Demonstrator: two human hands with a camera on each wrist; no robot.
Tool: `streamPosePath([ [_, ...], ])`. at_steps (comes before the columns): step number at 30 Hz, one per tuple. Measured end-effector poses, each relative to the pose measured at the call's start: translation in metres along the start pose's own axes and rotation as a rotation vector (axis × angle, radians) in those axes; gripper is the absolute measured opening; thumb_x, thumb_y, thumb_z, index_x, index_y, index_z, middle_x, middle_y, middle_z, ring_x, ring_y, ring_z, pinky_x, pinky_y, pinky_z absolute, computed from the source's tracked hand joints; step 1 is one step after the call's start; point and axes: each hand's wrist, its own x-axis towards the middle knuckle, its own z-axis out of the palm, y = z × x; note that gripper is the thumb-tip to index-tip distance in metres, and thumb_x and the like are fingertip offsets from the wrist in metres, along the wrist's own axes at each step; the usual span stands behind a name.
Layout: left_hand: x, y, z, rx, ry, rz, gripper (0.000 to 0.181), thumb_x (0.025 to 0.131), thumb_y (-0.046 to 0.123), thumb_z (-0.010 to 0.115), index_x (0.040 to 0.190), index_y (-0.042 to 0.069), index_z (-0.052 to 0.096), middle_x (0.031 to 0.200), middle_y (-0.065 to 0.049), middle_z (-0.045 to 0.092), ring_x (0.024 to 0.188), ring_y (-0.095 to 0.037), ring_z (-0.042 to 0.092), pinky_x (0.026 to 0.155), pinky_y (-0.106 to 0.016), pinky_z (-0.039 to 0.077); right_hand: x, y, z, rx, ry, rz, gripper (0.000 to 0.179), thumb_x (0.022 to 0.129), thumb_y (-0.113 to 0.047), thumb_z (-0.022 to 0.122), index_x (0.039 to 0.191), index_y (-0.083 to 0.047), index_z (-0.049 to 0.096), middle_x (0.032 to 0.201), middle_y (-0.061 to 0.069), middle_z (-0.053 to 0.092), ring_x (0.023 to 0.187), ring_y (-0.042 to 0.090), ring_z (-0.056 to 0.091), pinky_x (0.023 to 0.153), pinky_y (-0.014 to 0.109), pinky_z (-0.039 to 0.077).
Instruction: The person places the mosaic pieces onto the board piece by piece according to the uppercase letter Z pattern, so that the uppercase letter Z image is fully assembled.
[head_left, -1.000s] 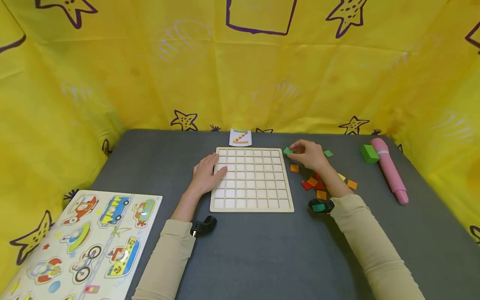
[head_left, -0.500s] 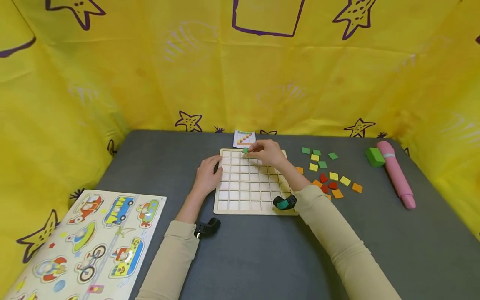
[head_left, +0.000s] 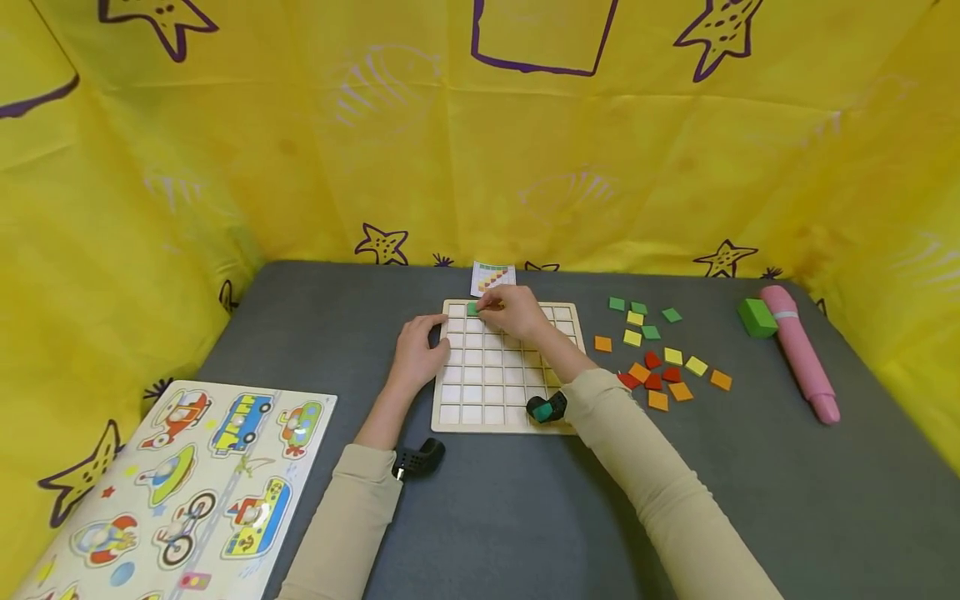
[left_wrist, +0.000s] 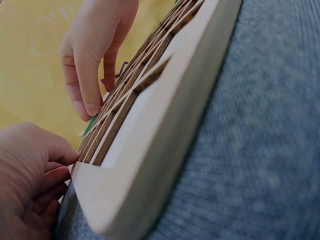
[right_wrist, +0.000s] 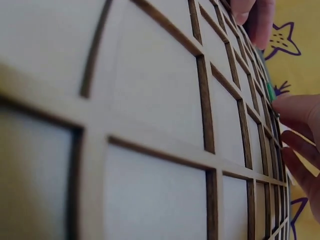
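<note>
Yellow cloth [head_left: 480,183] printed with starfish and fish hangs behind and on both sides of the dark table [head_left: 487,517]. Your right hand [head_left: 513,310] pinches a small green tile [head_left: 472,308] at the second cell from the left in the far row of the gridded board [head_left: 472,374]; you cannot tell from these angles whether the tile lies flat in its cell. Your left hand [head_left: 420,354] grips the board's left edge toward its far end, thumb at the rim, fingers curled against the side. You wear a black band [head_left: 420,457] at each wrist, just past beige sleeves [head_left: 652,475]. Beyond the board's far edge lies a card [head_left: 493,273] with a green row on top, a diagonal across the middle and an orange row at the bottom. To the board's right you have loose tiles [head_left: 652,360], the green ones farther from you, the red and orange bunched nearer. Farther right, a green block [head_left: 757,318] sits just beside a pink tube [head_left: 806,354] that slants toward you. At your near left lies a puzzle [head_left: 225,479] picturing a bus, a bicycle and a boat.
</note>
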Motion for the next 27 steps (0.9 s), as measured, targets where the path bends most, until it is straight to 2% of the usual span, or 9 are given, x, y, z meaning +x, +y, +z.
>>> streamPosePath([
  [6,0.000,0.000,0.000,0.003,0.015,0.005,0.041,0.087,0.006,0.058,0.127,-0.003,0.061,0.127,-0.022,0.058,0.122,-0.039,0.047,0.106,-0.049,0.033,-0.005,0.001,-0.001,0.039,-0.009,0.007,0.016,0.096,-0.013,0.062,0.106,-0.010,0.075,0.112,0.006,0.070,0.110,0.023,0.061,0.095,0.037,0.048],
  [11,-0.002,-0.004,0.000,0.038,-0.020,0.068,0.043,0.090,0.008,0.057,0.131,-0.005,0.057,0.134,-0.023,0.054,0.128,-0.041,0.043,0.107,-0.053,0.030,-0.014,0.007,-0.014,0.136,-0.004,0.038,0.025,0.100,-0.013,0.056,0.121,-0.009,0.069,0.122,0.008,0.066,0.117,0.026,0.058,0.095,0.042,0.048],
  [14,-0.002,-0.005,-0.002,0.077,-0.101,0.105,0.051,0.094,0.013,0.057,0.140,-0.006,0.048,0.145,-0.023,0.044,0.135,-0.041,0.036,0.111,-0.055,0.024,-0.023,0.017,-0.032,0.149,0.040,0.069,0.026,0.101,-0.016,0.055,0.122,-0.008,0.068,0.118,0.008,0.068,0.111,0.026,0.061,0.090,0.044,0.049],
  [17,-0.002,-0.005,-0.005,0.136,-0.223,0.104,0.066,0.096,0.027,0.057,0.149,-0.005,0.033,0.155,-0.021,0.029,0.143,-0.037,0.024,0.115,-0.054,0.011,-0.035,0.033,-0.055,0.094,0.086,0.114,0.024,0.101,-0.019,0.056,0.116,-0.007,0.070,0.112,0.010,0.069,0.103,0.027,0.062,0.084,0.045,0.049],
  [19,0.000,-0.004,-0.006,0.194,-0.306,0.103,0.079,0.095,0.039,0.058,0.152,-0.004,0.023,0.159,-0.019,0.019,0.146,-0.033,0.016,0.117,-0.051,0.003,-0.043,0.048,-0.072,0.026,0.111,0.147,0.024,0.100,-0.020,0.057,0.114,-0.006,0.071,0.110,0.012,0.069,0.101,0.029,0.062,0.085,0.046,0.048],
  [23,0.001,-0.002,-0.008,0.297,-0.435,0.103,0.106,0.086,0.059,0.062,0.154,-0.003,0.008,0.162,-0.017,0.004,0.149,-0.028,0.004,0.117,-0.049,-0.003,-0.060,0.078,-0.102,-0.119,0.132,0.232,0.024,0.099,-0.017,0.057,0.112,-0.002,0.069,0.115,0.020,0.066,0.108,0.038,0.057,0.092,0.053,0.044],
  [27,0.000,-0.001,-0.010,0.344,-0.506,0.110,0.122,0.078,0.067,0.067,0.154,-0.002,0.002,0.162,-0.017,-0.004,0.149,-0.027,-0.003,0.117,-0.048,-0.005,-0.074,0.100,-0.122,-0.208,0.107,0.297,0.026,0.096,-0.013,0.058,0.115,0.002,0.066,0.122,0.026,0.060,0.116,0.046,0.049,0.096,0.057,0.041],
])
